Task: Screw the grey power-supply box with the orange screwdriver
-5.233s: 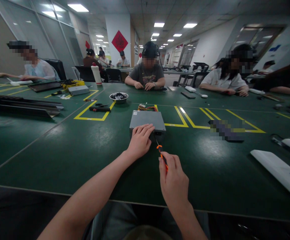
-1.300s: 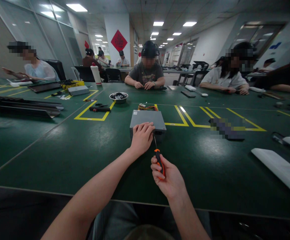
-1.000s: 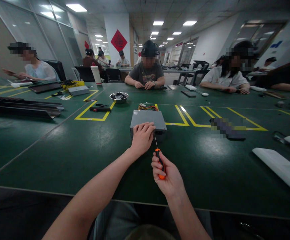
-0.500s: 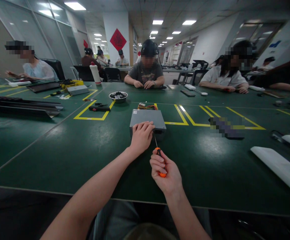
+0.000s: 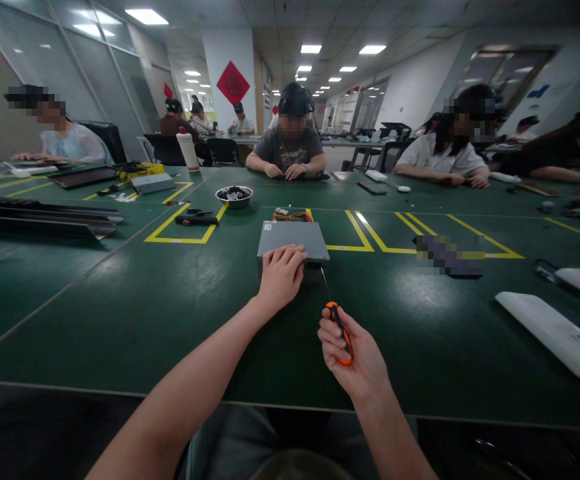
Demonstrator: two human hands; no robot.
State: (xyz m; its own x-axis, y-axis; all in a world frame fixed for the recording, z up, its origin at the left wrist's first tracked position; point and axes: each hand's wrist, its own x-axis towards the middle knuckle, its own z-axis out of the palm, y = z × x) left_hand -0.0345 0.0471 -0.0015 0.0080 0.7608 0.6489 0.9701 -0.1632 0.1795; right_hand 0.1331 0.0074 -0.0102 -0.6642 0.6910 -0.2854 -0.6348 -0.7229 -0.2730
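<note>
A grey metal computer power supply sits on the green table in front of me, with a bundle of coloured cables at its far side. My left hand is closed over its near left edge, fingers lying across the top. In my right hand is a screwdriver with an orange and black handle, gripped in a closed fist. Its thin shaft points up and away, and the tip is at the near face, close to the right corner. Whether the tip sits in a screw, I cannot tell.
Beyond the power supply stands a metal bowl of small dark parts. Black-handled tools lie inside yellow tape marks. A white device rests at right, long dark metal pieces at left. Several people sit around the table.
My right hand and the screwdriver have moved to the right and slightly toward me, the tip shifting along the near face toward its right corner. My left hand stays on the power supply.
</note>
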